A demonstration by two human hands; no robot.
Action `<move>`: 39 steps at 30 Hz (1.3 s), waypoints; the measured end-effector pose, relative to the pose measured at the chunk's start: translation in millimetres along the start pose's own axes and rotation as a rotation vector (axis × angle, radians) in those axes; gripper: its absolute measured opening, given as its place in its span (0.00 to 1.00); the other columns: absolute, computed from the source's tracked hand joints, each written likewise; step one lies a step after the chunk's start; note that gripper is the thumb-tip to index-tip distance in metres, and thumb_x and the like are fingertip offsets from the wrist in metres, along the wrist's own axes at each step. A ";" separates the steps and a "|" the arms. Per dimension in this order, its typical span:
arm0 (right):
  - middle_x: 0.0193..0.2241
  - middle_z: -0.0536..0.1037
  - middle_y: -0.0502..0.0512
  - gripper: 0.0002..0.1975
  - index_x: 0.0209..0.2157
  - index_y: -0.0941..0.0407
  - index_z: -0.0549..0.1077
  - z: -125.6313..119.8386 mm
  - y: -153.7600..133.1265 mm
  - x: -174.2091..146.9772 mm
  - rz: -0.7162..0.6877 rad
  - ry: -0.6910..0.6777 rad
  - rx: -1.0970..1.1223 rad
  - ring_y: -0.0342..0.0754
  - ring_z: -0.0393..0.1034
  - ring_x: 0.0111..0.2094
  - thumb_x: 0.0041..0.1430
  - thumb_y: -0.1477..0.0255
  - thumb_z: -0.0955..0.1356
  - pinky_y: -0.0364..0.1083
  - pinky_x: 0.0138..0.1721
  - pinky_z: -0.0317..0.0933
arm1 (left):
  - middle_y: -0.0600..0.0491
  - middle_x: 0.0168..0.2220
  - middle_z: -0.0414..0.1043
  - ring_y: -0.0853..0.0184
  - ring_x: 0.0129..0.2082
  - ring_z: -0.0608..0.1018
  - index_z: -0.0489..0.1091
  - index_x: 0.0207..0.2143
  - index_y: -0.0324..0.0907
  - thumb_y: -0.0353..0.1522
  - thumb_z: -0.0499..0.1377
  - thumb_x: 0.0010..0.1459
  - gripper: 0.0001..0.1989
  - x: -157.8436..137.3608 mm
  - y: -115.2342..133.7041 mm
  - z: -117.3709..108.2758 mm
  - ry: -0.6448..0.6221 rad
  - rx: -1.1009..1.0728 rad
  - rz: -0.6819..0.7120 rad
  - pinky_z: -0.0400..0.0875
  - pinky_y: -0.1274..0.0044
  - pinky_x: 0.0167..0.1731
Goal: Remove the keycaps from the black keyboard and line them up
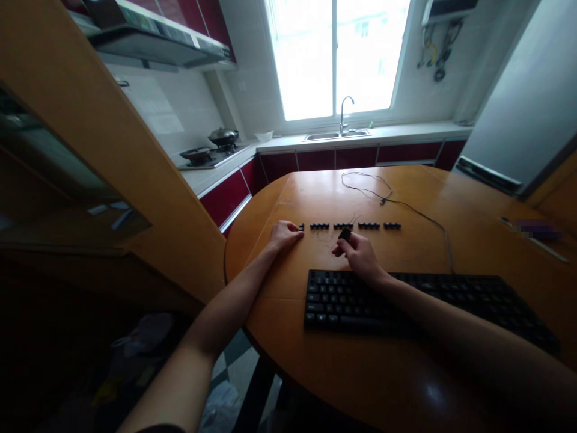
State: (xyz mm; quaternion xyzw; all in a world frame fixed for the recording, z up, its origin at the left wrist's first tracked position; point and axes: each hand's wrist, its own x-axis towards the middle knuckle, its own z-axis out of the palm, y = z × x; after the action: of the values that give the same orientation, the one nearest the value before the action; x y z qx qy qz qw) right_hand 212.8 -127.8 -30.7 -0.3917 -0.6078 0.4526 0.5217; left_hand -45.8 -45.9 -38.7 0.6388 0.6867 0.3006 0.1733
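Right hand loaded, left hand at end of row

My right hand (360,255) had a small black piece (345,233) pinched between thumb and fingers, raised just on the near side of the row. Narrow grip; couldn't make out what the piece was. My left hand (285,233) had its fingertips at the end piece (302,227), leftmost in line; couldn't tell if that was a pinch or only a touch. Four dark clusters (369,225) ran on to the right of it, gaps between, across the wooden table (283,282). Black keyboard (342,300) sat nearer me, my right forearm across it. Its cable (419,210) trailed off the back edge, looping toward the table's far side.
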 end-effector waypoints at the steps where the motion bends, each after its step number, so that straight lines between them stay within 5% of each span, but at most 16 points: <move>1: 0.25 0.80 0.59 0.11 0.27 0.57 0.71 0.0 -0.3 -0.1 0.001 -0.002 -0.002 0.49 0.74 0.26 0.59 0.64 0.67 0.48 0.30 0.66 | 0.49 0.32 0.82 0.64 0.33 0.81 0.82 0.32 0.41 0.39 0.71 0.47 0.12 -0.3 0.9 0.2 0.001 0.005 0.001 0.70 0.78 0.32; 39: 0.25 0.80 0.57 0.10 0.28 0.57 0.73 2.9 -4.7 -7.0 -0.033 -0.108 -0.030 0.49 0.75 0.28 0.60 0.66 0.68 0.48 0.34 0.68 | 0.48 0.32 0.81 0.62 0.34 0.80 0.81 0.31 0.41 0.40 0.70 0.47 0.12 -2.9 4.3 2.9 0.042 0.039 -0.003 0.69 0.76 0.33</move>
State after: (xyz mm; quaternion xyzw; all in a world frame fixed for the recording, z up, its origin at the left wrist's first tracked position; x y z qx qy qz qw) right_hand 210.9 -136.1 -28.3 -0.3642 -0.6482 0.4554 0.4896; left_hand -40.3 -48.2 -38.6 0.6347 0.6967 0.3004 0.1468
